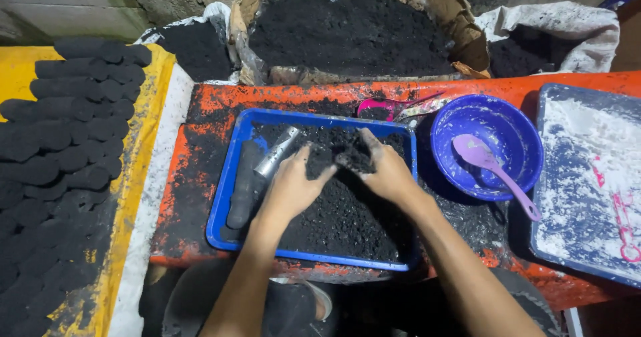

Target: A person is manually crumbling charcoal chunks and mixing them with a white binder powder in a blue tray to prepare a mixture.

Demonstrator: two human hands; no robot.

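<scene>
1. Head camera, worn by the person, looks steeply down and forward, close above both hands.
2. Blue tray (230, 177) lies under the fingers; black powder sacks (347, 30) fill the frame beyond the fingertips.

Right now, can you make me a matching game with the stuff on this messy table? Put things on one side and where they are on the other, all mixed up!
Things:
1. purple spoon
2. metal tube
3. black pressed pieces
4. white powder

Places:
A. in rows on the yellow surface at the left
B. spread on the flat tray at the far right
C. inside the round blue bowl
D. in the blue tray of black powder, beside the left hand

Right pairs: 1-C, 2-D, 3-A, 4-B
</scene>
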